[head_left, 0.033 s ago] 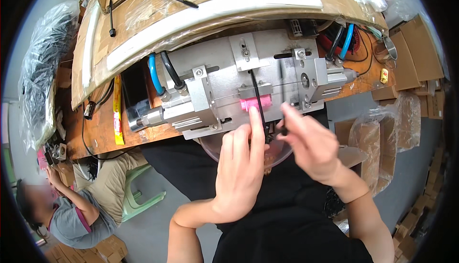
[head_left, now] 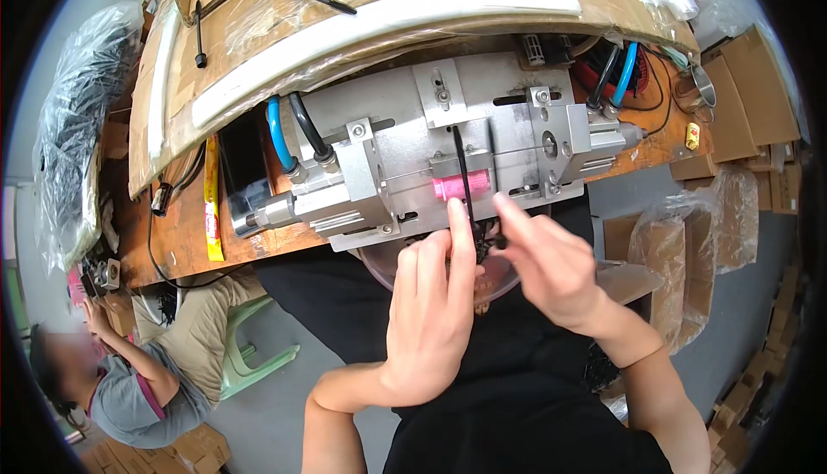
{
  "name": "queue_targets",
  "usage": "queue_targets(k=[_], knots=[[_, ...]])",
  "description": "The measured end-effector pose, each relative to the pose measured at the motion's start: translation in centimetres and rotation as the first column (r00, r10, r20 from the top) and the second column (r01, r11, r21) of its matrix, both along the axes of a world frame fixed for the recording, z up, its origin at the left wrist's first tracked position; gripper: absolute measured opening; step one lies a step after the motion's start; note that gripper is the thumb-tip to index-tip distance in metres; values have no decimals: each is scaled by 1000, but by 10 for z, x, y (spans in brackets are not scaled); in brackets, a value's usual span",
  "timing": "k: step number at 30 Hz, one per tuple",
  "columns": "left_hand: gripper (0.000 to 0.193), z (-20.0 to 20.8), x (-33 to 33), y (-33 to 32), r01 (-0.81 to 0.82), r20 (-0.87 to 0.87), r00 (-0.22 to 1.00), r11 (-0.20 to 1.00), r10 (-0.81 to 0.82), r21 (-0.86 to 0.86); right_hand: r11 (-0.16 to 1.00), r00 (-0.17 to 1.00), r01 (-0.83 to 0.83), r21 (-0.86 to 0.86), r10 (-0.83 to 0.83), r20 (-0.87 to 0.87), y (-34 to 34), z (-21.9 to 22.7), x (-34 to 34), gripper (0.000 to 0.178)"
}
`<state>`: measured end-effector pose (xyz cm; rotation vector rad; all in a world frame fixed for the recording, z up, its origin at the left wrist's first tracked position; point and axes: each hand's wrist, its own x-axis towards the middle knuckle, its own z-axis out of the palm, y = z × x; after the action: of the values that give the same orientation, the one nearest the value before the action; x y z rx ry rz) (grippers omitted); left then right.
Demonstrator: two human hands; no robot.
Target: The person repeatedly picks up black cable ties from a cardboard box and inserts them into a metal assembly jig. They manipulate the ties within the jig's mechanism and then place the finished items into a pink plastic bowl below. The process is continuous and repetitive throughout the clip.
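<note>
A slim black rod [head_left: 462,162] lies lengthwise over a pink block [head_left: 450,187] on the metal fixture [head_left: 405,164]. My left hand [head_left: 428,306] has its index finger stretched along the rod's near part, its tip at the block's near edge; the other fingers are curled and the thumb is mostly hidden. Just to the right, my right hand [head_left: 551,263] is closed in a pinch on a second black rod [head_left: 493,151], which points away over the plate and is blurred. Below the fixture's front edge, a clear bowl [head_left: 379,269] with black pieces is partly covered by my hands.
Metal cylinders with blue and black hoses flank the plate. Behind it, a cardboard sheet [head_left: 396,30] carries several black rods. A phone-like dark slab [head_left: 245,172] and a yellow packet [head_left: 212,202] lie left. A seated person [head_left: 142,388] works at far left; cartons [head_left: 749,103] stand right.
My right hand has shifted left with its rod, closer to the rod on the pink block. My left hand has barely moved.
</note>
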<state>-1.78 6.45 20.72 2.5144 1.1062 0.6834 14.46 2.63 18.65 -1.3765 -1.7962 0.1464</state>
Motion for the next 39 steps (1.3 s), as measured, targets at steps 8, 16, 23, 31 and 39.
queue_targets(k=[8, 16, 23, 31, 39], knots=[[71, 4, -16, -4, -18, 56, 998, 1000, 17, 10, 991, 998, -43, -126, 49, 50, 14, -16, -11, 65], [48, 42, -47, 110, -297, 172, 952, 891, 251, 344, 997, 979, -35, -71, 48, 199, 49, 61, -2, 50], [30, 93, -99, 258, -299, -132, 939, 945, 316, 134, 989, 773, 118, 86, -145, 618, 240, 128, -34, 24], [56, 39, -44, 122, -317, 248, 939, 877, 238, 360, 992, 962, -72, 105, 41, 271, 172, 148, -6, 17], [63, -24, 15, 9, -11, -96, 995, 969, 35, 248, 967, 791, 208, -150, -256, -556, 95, 155, 15, 23]])
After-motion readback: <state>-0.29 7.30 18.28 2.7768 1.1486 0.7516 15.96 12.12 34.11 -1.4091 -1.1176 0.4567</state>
